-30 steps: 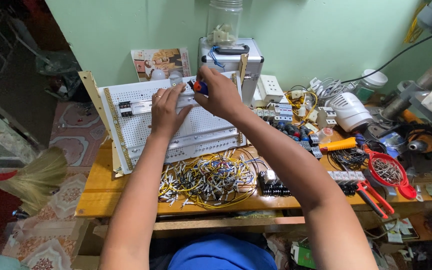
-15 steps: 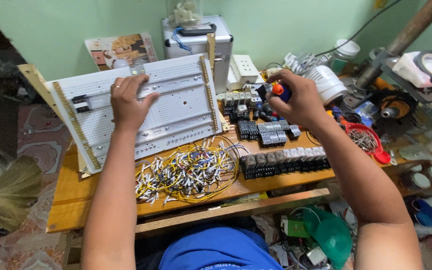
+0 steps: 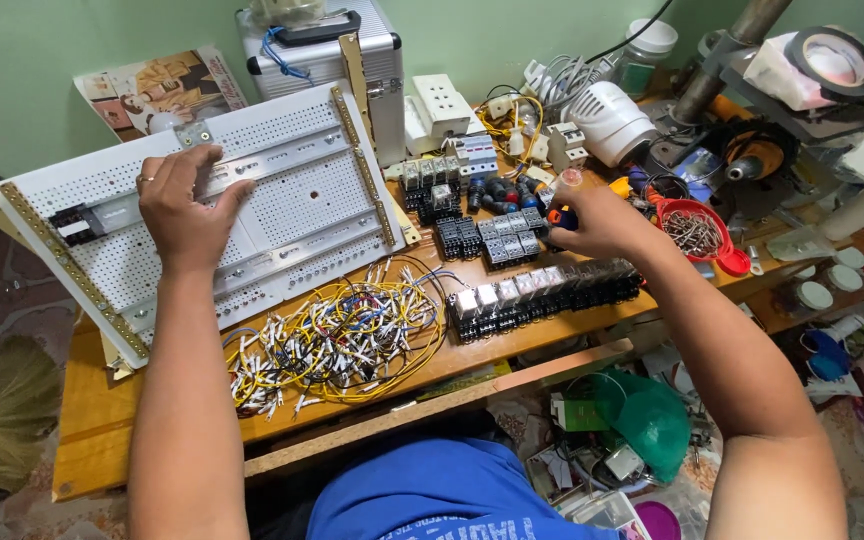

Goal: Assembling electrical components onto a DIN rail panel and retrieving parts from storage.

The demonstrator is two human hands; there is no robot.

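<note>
Head view: left hand (image 3: 184,205) lay flat, fingers spread, on the white perforated panel (image 3: 282,200), which leaned tilted at the bench's back left. Right hand (image 3: 592,222) was closed around a screwdriver (image 3: 564,205) (orange and blue handle, tip hidden), just above the loose relays (image 3: 507,235) at bench centre. A longer relay row (image 3: 542,295) sat nearer, beside the wire bundle (image 3: 337,340). Judgement: keeping the palm pressed on the panel would stop it sliding; picking one relay cleanly calls for freeing some fingers from the tool.
</note>
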